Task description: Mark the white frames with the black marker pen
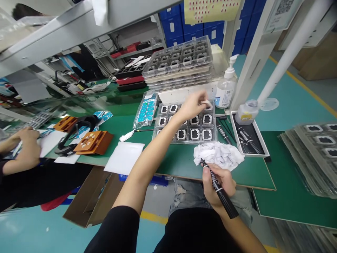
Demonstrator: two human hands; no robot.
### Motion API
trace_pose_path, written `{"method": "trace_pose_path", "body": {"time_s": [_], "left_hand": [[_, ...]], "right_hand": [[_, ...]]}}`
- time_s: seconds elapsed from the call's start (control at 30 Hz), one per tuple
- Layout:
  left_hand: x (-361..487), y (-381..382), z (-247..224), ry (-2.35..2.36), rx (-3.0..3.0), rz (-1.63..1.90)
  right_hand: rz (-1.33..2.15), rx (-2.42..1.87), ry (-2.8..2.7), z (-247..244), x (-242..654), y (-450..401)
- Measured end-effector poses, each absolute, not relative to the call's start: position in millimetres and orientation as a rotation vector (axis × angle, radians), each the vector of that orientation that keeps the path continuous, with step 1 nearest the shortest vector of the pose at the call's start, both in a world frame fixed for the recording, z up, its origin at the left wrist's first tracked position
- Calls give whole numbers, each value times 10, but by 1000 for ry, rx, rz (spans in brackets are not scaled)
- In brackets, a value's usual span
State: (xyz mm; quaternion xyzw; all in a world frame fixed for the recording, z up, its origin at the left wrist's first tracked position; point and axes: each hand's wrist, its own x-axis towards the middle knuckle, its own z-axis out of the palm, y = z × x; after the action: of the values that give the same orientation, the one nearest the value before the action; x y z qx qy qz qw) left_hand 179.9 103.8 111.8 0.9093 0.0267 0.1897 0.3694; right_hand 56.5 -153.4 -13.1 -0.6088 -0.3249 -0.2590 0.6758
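Note:
My right hand (219, 181) is wrapped around a black marker pen (220, 191), its dark tip pointing up and away from me over the bench edge. Beyond the tip lies a crumpled white cloth or paper wad (221, 154). My left hand (193, 104) stretches across a clear plastic tray (188, 141) to its back right corner. Its fingers, slightly blurred, pinch a small silver-rimmed part (207, 104) there; whether it is lifted from its pocket I cannot tell. Rows of similar square parts with black centres (195, 134) sit in the tray, some hidden under my forearm.
Stacked trays (181, 58) stand behind, with a pump bottle (225, 88) beside them. To the right are a white box (263, 149) with markers and a small bottle (246, 111). White sheets (123, 157) and orange fixtures (93, 142) lie left, near a co-worker's hands (27, 144).

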Motion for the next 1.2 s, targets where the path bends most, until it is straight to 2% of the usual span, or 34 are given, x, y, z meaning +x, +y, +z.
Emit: {"method": "trace_pose_path", "body": {"time_s": [0.1,0.23,0.47,0.57,0.73,0.93,1.2], "left_hand": [[1226,945,1048,200,1875,489],[362,762,839,339,1648,482],[-584,229,461,717,2066,430],[-721,114,415,620,2161,507],[-770,68,305,636,2233,474],[-634,23,252,758,2328,590],[-517,-189,213,408,1984,667]], "right_hand": [[-583,-1371,-745,-127,552,-1553],[-573,-1360,-777,-99,547,-1561],[-633,-1326,-911,-31,595,-1551],[-611,-1318,-940,-38,613,-1594],[-348,-1383,-1015,-63,640,-1697],[-497,-1335,-1001,-37,638,-1620],[-246,-1288,-886,90,619,-1605]]}}
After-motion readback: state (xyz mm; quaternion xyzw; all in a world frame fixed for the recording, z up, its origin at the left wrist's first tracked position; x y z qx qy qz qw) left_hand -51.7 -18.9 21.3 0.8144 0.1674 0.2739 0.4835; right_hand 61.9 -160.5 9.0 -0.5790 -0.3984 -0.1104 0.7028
